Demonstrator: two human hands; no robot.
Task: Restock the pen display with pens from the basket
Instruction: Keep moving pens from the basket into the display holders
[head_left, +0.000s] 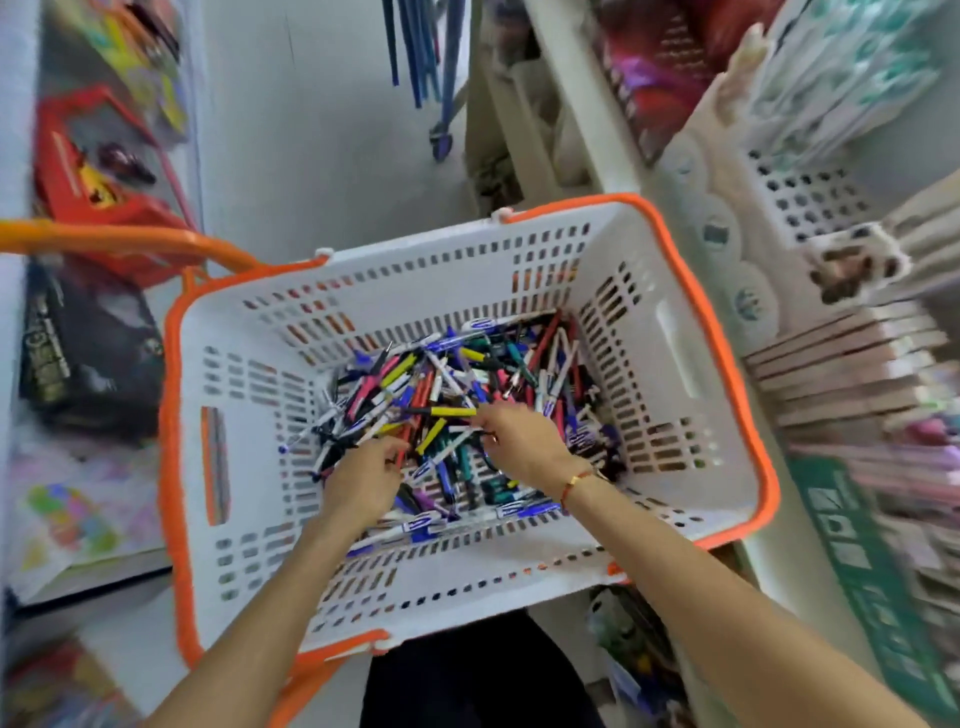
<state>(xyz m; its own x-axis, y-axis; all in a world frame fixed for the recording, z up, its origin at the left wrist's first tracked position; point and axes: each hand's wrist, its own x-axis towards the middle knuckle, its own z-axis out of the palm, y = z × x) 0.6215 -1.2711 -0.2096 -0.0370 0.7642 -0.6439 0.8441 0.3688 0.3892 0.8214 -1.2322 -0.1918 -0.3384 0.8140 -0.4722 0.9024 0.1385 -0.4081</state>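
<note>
Both hands reach into the pile of pens (457, 410). The left hand (363, 478) curls its fingers around several pens; the right hand (519, 441) pinches a few more. The pens fill the bottom of the white, orange-rimmed basket (675, 364), beside blurred shelves (857, 364).

Shelf goods (857, 395) at right motion-blurred, orange handle (104, 240) cut by left edge, left hand (363, 480) fingertips buried among pens (457, 384)
</note>
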